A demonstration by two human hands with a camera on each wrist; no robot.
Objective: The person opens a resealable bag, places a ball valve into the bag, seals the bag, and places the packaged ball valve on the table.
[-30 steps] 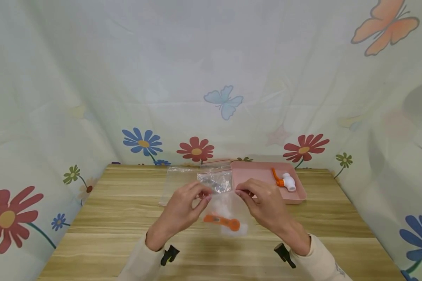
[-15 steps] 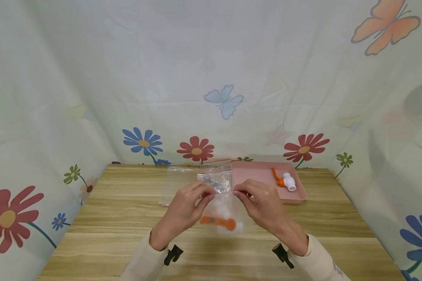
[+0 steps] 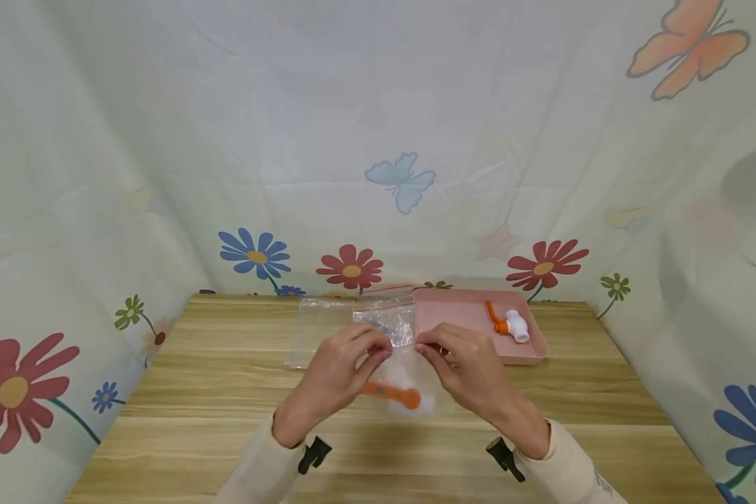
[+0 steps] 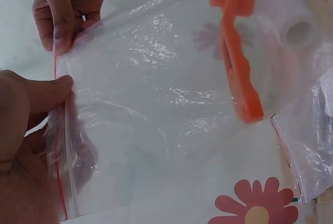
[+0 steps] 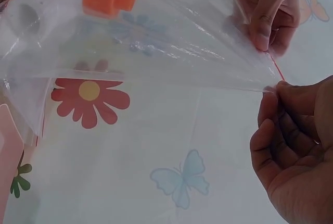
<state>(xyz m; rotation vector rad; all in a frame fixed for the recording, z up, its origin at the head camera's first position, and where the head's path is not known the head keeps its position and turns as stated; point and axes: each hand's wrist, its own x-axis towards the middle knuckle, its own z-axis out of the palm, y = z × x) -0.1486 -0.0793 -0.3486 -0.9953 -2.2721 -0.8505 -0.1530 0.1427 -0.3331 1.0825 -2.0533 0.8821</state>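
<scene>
A clear zip bag (image 4: 130,130) with a red line along its top hangs between both hands. Inside it lies a white ball valve (image 4: 299,31) with an orange lever handle (image 4: 237,67). My left hand (image 3: 340,367) pinches the bag's top edge between thumb and fingers. At the right end of the same edge, my right hand (image 3: 472,364) pinches a corner, its other fingers curled, as the right wrist view shows. The two hands are a short way apart. Seen from the head, the bag's upper left is partly behind the left hand.
A pink tray (image 3: 447,308) behind the right hand holds another white valve with an orange handle (image 3: 515,326). Several clear zip bags (image 3: 384,322) lie on the wooden table (image 3: 227,392) left of the tray. A flowered curtain (image 3: 290,140) stands around the table.
My left hand has slid rightward along the bag's top edge, nearer to the right hand. The right hand has shifted slightly left. The bag with the valve has moved a little left and up.
</scene>
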